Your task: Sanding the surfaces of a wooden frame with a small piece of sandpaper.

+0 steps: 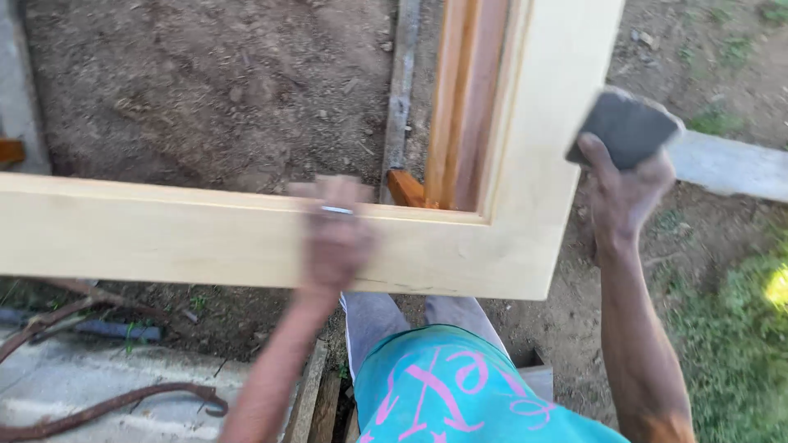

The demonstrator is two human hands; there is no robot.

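A pale wooden frame (164,234) runs across the view and turns away at a corner on the right (525,246). My left hand (332,238) rests flat on the frame's near rail, blurred by motion, with a ring on one finger. My right hand (624,184) is raised off the frame's right edge and grips a dark grey sanding block (625,127). A reddish-brown wooden piece (460,98) lies inside the frame beside its far rail.
Bare brown soil (205,82) lies beyond the frame. A grey plank (730,164) sits at the right, with grass (739,328) below it. Rusty curved rods (107,406) lie on concrete at the lower left. My teal shirt (443,394) fills the bottom middle.
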